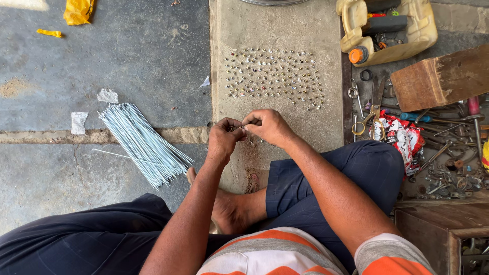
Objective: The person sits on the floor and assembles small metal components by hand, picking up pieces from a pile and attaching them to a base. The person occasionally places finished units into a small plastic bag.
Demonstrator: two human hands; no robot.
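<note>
left hand [222, 138] + right hand [267, 126] fingers pinched on tiny metal piece | rows of small shiny metal nipples [274, 77] laid out at 12 | bundle of thin silver wire spokes [144, 143] at 9, untouched

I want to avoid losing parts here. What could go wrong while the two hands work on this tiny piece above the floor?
The tiny metal piece pinched between the left hand and right hand might slip and roll away. A dropped piece could also scatter the rows of small metal nipples on the concrete slab. The loose bundle of thin silver spokes lies near the knee and may get kicked.
</note>
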